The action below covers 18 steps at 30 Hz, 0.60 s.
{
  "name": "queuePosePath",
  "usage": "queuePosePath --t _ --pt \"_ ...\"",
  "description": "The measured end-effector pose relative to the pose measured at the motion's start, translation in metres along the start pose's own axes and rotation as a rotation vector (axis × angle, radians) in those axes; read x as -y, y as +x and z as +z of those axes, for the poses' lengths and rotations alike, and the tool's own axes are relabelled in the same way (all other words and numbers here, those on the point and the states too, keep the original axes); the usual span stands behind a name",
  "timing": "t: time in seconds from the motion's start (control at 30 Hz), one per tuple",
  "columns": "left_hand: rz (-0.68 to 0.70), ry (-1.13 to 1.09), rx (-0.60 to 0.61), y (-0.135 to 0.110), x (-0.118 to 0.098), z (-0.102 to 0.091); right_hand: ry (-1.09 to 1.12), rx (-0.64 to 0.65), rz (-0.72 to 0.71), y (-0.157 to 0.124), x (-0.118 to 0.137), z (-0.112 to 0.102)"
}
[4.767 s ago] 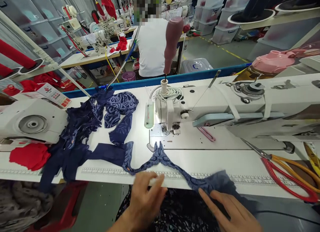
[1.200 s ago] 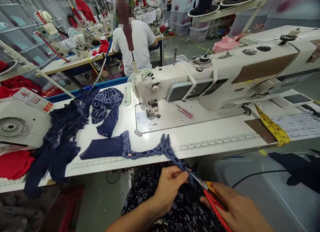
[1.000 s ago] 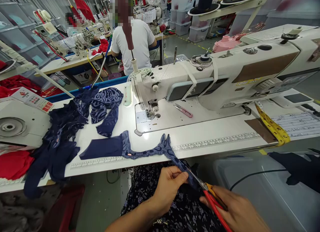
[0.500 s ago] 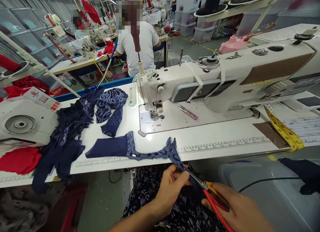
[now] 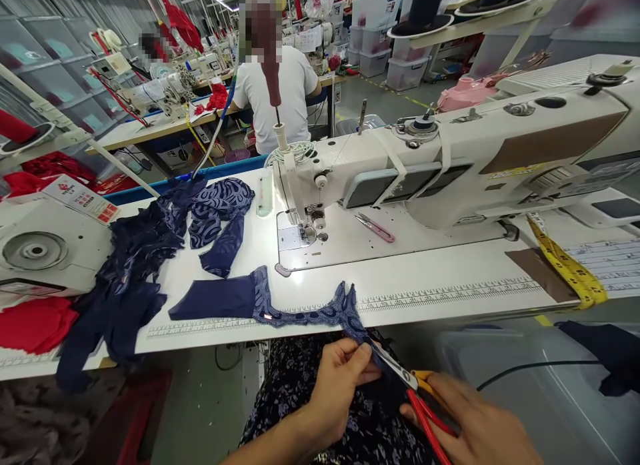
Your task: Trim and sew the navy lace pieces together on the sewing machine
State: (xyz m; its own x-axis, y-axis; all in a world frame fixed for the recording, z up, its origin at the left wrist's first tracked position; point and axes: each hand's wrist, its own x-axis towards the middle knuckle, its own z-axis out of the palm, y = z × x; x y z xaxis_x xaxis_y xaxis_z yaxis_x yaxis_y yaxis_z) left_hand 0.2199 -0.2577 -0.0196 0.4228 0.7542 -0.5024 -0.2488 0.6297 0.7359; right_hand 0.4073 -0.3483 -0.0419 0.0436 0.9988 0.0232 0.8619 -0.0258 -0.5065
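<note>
The lace strip (image 5: 345, 313), draped off the table (image 5: 430, 271), is pinched by the left hand (image 5: 337, 378) and apparently being trimmed with scissors (image 5: 411, 380) gripped in the right hand (image 5: 465, 411), the cut unclear; tautness is called for next.

The garment piece (image 5: 263, 299) lies before the sewing machine (image 5: 470, 143).

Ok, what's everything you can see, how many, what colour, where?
Table: one, white, middle
Sewing machines: several, white, on table and behind
Cloth pile: one, dark blue, left
Cloth stack: one, red, far left
Snips: one, pink, below one machine
Tape measure: one, yellow, right
Tubs: many, clear, mostly back
Person: one in white, ahead
Lace cloth: one, blue, over table's front edge
Scissors: one, red and orange handles, at lace cloth
Left hand: one, bare, pinching lace cloth
Right hand: one, bare, holding scissors
</note>
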Motion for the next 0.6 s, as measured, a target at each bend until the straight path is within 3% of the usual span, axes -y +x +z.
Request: queuePosePath --t 0.17,0.4,0.6 --pt "0.01 0.014 -0.02 -0.001 -0.006 0.002 0.146 0.071 0.034 -0.002 -0.003 0.004" --pt "0.022 0.059 -0.035 0.0 0.0 0.002 -0.012 -0.024 0.007 0.001 0.001 -0.002" --pt "0.052 0.081 0.026 -0.001 0.003 0.0 0.025 -0.021 -0.05 0.008 0.005 -0.004"
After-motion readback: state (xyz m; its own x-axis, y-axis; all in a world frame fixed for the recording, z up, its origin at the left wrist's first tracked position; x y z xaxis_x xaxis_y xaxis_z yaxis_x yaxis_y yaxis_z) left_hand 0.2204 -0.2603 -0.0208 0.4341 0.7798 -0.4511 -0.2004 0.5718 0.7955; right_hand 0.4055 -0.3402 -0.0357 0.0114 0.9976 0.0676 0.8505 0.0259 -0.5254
